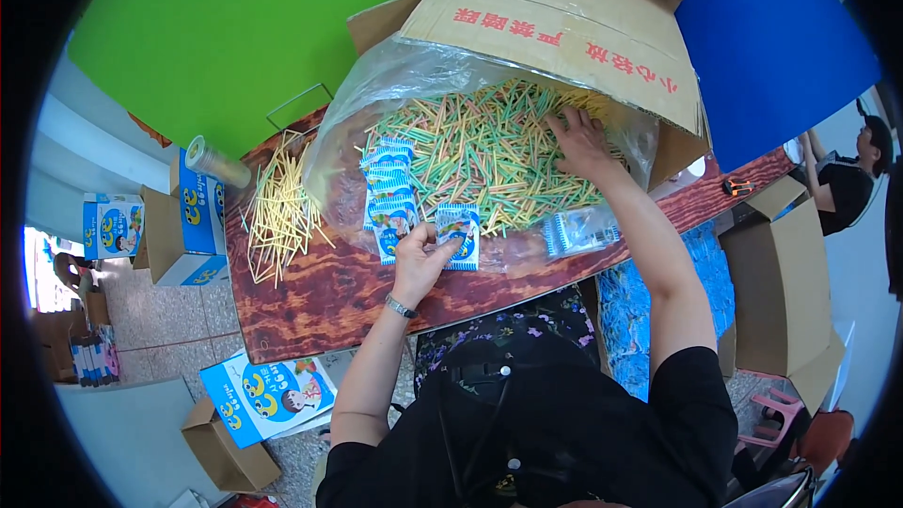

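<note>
A large heap of thin candy-like sticks [489, 146] in green, yellow and pink spills from a clear plastic bag [376, 75] on the table. My right hand [580, 145] rests on the far right of the heap, fingers apart and fingertips among the sticks. My left hand [419, 268] is closed at the left edge of a small blue-and-white packet [459, 230], its thumb over the packet's front. Just left of it, several similar packets [388, 183] overlap in a row. A mostly clear packet [580, 231] with blue-striped ends lies at the heap's near right edge.
A cardboard box [564, 9] lies open behind the heap. Loose pale sticks [279, 212] and a clear tub [214, 162] are at the left of the red-brown table [320, 315]. Below the table's right side sits a box of blue wrappers [668, 292]. Another person [842, 174] is at far right.
</note>
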A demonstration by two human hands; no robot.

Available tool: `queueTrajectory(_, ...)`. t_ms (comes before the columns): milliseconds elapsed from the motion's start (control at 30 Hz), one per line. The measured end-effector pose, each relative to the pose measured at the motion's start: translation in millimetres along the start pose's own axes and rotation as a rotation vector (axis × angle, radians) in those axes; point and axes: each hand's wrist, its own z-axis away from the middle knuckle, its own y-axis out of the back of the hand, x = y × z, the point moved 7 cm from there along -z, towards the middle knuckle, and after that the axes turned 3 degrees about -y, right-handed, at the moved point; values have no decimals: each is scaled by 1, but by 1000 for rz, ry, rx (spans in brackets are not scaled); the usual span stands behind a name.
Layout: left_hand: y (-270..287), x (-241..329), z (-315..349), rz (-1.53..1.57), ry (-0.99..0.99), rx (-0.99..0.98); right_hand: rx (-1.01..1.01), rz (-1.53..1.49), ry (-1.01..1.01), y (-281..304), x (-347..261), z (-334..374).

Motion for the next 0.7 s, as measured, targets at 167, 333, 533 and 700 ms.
queueTrajectory(167, 2, 4, -2, -34, -30, 12, -51, 103, 32, -4, -1, -2)
queueTrajectory(333, -8, -25, -4, -21, 17, -17, 50, 106, 44, -16, 6, -11)
queueTrajectory(533, -4, -22, -2, -64, 24, -20, 164, 173, 117, -18, -3, -9)
queueTrajectory(700, -12, -13, -5, -50, 8, -26, 78, 137, 91, -25, 20, -19)
